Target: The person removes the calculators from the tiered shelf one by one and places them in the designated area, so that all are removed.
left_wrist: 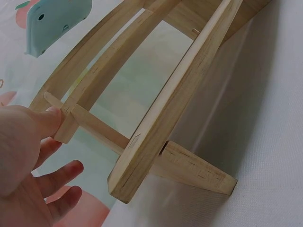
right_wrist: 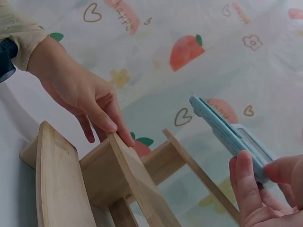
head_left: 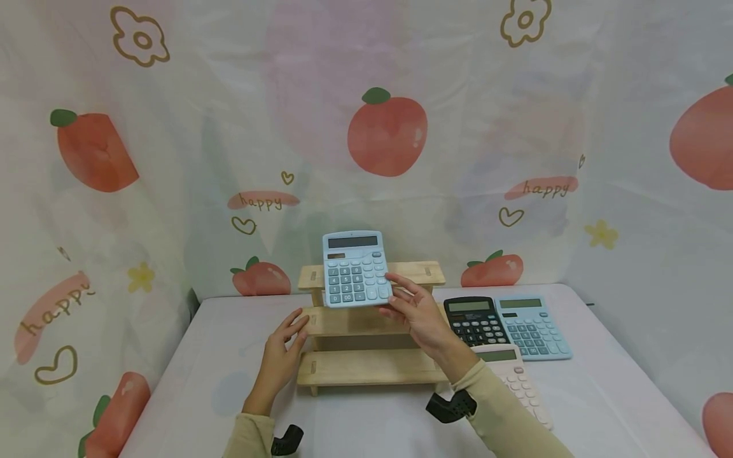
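My right hand (head_left: 425, 321) pinches a light blue calculator (head_left: 354, 270) by its lower right edge, thumb on the front and fingers behind. The calculator is held up before the top tier of a three-tier wooden rack (head_left: 369, 367), its keys and dark display facing the head camera. In the right wrist view its slim side (right_wrist: 226, 131) shows, tilted. At the rack's left side, my left hand (head_left: 279, 357) grips the end of the middle tier between thumb and index finger. The other fingers of that hand (left_wrist: 28, 156) hang apart from the wood in the left wrist view.
On the white table (head_left: 229, 356), right of the rack, lie a black calculator (head_left: 471, 310), a second light blue one (head_left: 532, 327) and a pale pink one (head_left: 522, 380), partly behind the right forearm. A fruit-print cloth (head_left: 446, 76) hangs behind and at both sides.
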Available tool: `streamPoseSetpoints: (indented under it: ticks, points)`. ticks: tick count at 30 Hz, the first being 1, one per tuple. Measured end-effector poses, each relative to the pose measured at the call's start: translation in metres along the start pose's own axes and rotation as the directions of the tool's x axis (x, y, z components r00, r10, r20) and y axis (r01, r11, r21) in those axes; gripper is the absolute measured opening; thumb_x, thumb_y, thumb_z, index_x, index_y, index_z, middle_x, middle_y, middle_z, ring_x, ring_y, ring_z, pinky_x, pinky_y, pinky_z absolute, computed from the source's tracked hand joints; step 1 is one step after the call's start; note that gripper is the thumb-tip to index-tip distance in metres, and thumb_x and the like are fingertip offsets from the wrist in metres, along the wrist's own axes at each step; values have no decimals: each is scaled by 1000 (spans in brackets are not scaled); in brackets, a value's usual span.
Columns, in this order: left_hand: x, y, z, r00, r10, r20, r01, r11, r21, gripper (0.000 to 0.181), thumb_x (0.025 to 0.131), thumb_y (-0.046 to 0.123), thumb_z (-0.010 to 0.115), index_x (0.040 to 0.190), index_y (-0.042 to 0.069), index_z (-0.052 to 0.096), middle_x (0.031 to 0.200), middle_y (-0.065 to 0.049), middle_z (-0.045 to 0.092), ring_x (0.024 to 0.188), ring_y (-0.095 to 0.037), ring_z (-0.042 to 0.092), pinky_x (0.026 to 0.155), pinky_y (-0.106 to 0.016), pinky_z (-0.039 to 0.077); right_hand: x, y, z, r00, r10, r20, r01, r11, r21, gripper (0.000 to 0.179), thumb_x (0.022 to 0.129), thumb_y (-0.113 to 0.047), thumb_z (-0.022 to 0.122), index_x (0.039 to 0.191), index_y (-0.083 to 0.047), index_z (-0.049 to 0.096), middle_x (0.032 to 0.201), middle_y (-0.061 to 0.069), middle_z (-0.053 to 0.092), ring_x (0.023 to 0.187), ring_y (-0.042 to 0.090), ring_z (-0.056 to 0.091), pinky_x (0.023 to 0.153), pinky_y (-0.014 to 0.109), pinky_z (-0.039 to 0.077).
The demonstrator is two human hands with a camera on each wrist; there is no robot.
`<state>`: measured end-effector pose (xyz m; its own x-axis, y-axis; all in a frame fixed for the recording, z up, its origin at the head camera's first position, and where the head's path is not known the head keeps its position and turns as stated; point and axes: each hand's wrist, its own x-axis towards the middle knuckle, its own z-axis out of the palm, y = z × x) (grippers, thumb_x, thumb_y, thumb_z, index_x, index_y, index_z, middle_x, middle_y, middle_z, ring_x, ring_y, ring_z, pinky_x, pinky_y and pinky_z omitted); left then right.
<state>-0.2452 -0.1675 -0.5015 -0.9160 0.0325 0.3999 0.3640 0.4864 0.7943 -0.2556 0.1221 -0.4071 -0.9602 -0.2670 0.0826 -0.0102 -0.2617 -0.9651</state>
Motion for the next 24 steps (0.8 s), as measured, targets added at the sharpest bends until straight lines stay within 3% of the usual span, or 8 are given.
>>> streamPoseSetpoints:
  ticks: [24]
  points:
    - [-1,2,-1,1000,-7,11,7,1000,0,38,100,10,61,137,-1,62,154,-16,50,144,-39,45,103,-63,47,-5,0,-9,1000,-6,-26,7,1000,13,55,103,8,42,156,-2,34,153,29,43,108,6,69,88,23,59]
